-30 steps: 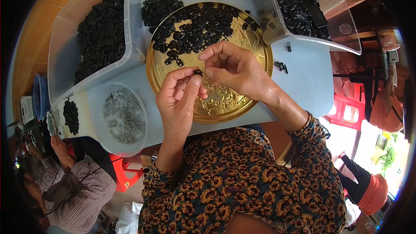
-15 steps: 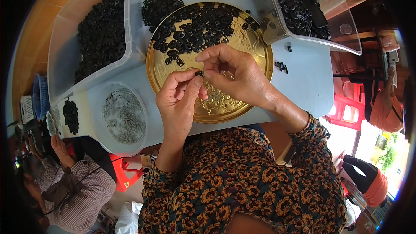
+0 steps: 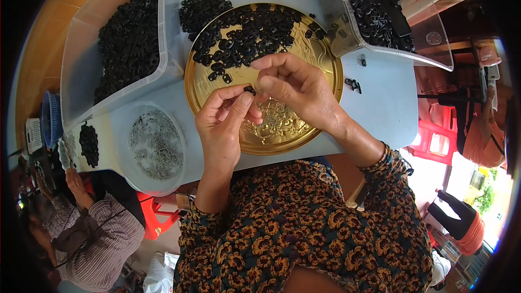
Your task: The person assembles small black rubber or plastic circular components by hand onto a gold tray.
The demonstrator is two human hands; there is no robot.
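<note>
Between thumb and forefinger, my left hand (image 3: 223,116) pinches a small black plastic piece (image 3: 249,90) above the golden round tray (image 3: 189,84). Close on its right, the thumb and fingers of my right hand (image 3: 296,84) are drawn together beside the piece; whatever they hold is too small to make out. A heap of black oval pieces with holes (image 3: 244,38) covers the far part of the tray. Small shiny metal parts (image 3: 271,122) lie on its near part, partly hidden behind my hands.
Clear plastic bins of black pieces stand at left (image 3: 161,49) and right (image 3: 380,50). A round clear dish (image 3: 182,154) of metal pins sits near left. A loose black pile (image 3: 201,11) lies behind the tray. At lower left sits a person in a striped shirt (image 3: 106,239).
My right thumb and fingers have shifted slightly beside the black piece. My left hand keeps its pinch, and the black piece shows a little more.
</note>
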